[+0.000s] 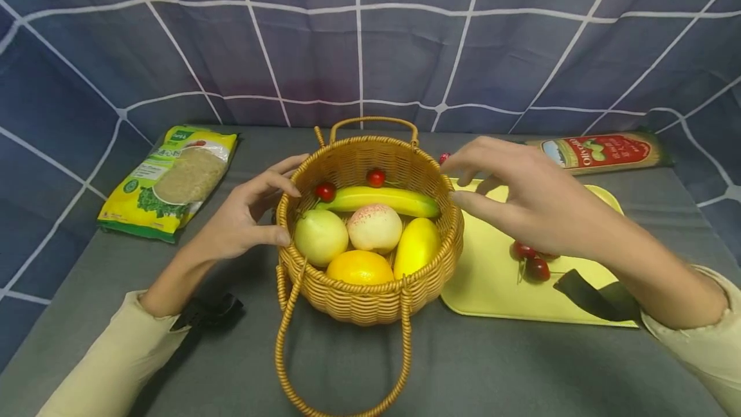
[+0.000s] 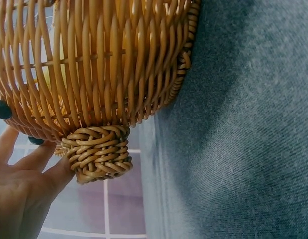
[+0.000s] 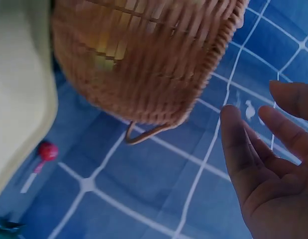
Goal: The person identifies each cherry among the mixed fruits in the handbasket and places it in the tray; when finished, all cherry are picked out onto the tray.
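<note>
A wicker basket [image 1: 370, 311] stands upright on the table, one handle hanging toward me and another raised behind. Inside lie a pear [image 1: 321, 237], a peach [image 1: 375, 228], an orange [image 1: 360, 268], a mango [image 1: 417, 246], a banana [image 1: 382, 201] and two cherries, one by the back wall [image 1: 375, 177]. My left hand [image 1: 246, 211] touches the basket's left side with spread fingers, its thumb at the rim. On the other side, my right hand [image 1: 515, 192] hovers by the right rim with loosely bent fingers; the right wrist view shows this hand [image 3: 273, 174] holding nothing.
To the right lies a yellow tray [image 1: 480, 288] with several cherries [image 1: 537, 269] on it. A lollipop [image 3: 48, 151] is behind the tray. A yellow food bag [image 1: 173, 179] lies at the back left, a red-labelled pack [image 1: 608, 152] at the back right. A tiled-pattern curtain [image 1: 405, 50] hangs behind.
</note>
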`<control>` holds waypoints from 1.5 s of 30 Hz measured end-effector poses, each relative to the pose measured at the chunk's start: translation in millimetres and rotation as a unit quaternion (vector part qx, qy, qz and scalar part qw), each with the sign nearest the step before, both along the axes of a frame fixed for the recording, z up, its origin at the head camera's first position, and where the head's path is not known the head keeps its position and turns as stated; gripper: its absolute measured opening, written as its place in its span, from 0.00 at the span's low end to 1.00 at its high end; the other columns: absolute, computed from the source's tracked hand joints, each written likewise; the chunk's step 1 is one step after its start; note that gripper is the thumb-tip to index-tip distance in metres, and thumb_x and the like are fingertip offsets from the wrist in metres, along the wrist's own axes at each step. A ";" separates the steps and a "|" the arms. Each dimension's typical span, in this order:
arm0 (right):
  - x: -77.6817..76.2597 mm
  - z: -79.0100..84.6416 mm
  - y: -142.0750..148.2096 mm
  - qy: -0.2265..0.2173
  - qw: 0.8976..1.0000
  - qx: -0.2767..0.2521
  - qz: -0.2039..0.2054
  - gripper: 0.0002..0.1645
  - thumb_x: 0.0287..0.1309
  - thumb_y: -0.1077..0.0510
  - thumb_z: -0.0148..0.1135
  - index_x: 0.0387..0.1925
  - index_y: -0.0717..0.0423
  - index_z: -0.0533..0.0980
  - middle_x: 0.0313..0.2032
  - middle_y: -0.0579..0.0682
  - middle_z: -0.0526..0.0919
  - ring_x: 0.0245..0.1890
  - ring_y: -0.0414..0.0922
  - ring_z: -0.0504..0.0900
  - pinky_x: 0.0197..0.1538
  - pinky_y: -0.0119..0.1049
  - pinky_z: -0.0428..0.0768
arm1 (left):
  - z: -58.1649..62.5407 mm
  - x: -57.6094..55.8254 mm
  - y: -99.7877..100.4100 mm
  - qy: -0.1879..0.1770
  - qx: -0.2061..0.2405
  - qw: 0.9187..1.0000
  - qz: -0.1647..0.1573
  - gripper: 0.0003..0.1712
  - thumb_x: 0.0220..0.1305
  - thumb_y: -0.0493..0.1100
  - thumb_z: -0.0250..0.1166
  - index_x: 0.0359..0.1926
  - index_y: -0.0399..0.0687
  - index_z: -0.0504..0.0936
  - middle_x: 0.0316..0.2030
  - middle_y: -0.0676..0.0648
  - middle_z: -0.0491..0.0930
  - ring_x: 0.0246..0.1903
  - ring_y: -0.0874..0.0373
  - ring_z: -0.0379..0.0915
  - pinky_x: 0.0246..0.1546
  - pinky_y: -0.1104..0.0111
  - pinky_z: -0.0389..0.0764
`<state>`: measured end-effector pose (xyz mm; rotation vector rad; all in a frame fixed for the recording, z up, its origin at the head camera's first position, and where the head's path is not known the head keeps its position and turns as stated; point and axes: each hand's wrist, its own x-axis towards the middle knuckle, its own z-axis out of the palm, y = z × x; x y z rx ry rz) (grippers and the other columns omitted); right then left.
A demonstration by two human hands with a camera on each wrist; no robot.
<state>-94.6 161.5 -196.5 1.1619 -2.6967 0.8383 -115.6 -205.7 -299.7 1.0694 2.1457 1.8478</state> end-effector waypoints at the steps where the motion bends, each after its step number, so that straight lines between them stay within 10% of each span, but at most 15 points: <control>1: -2.5 3.7 -6.4 0.006 1.000 0.008 0.007 0.16 0.55 0.59 0.62 0.47 0.51 0.75 0.43 0.38 0.76 0.38 0.33 0.75 0.38 0.31 0.76 | 1.0 0.0 -0.1 0.000 0.000 1.000 0.002 0.30 0.47 0.44 0.73 0.45 0.31 0.70 0.67 0.43 0.52 0.65 0.44 0.47 0.59 0.60 0.60; 8: -25.6 22.1 -50.4 0.023 0.998 0.053 0.035 0.12 0.55 0.57 0.61 0.43 0.49 0.77 0.37 0.38 0.76 0.35 0.35 0.75 0.38 0.31 0.72 | 1.7 0.0 -2.6 0.000 -0.006 1.000 0.008 0.29 0.46 0.43 0.74 0.45 0.35 0.71 0.67 0.43 0.53 0.65 0.46 0.49 0.59 0.61 0.61; 14: -50.3 25.8 -87.7 -0.053 0.991 0.115 0.040 0.13 0.56 0.56 0.59 0.44 0.51 0.77 0.42 0.43 0.79 0.36 0.37 0.77 0.42 0.34 0.72 | 2.1 0.2 -2.4 -0.006 -0.007 1.000 0.008 0.29 0.46 0.43 0.74 0.45 0.32 0.70 0.67 0.44 0.53 0.65 0.46 0.49 0.59 0.60 0.61; 26: -83.2 11.5 -128.2 -0.230 0.928 0.242 0.165 0.12 0.61 0.53 0.54 0.42 0.55 0.75 0.35 0.47 0.77 0.34 0.43 0.73 0.41 0.35 0.71 | 1.0 1.7 -2.5 -0.001 0.001 1.000 -0.002 0.32 0.47 0.46 0.73 0.45 0.30 0.69 0.67 0.43 0.52 0.65 0.45 0.48 0.58 0.61 0.62; 45: -101.5 -25.6 -136.0 -0.291 0.873 0.373 0.120 0.34 0.63 0.45 0.47 0.67 0.51 0.55 0.65 0.47 0.59 0.64 0.43 0.54 0.64 0.38 0.52 | 0.1 -1.1 -0.4 0.004 0.001 1.000 -0.008 0.31 0.47 0.45 0.73 0.46 0.31 0.70 0.67 0.43 0.53 0.64 0.44 0.49 0.57 0.60 0.63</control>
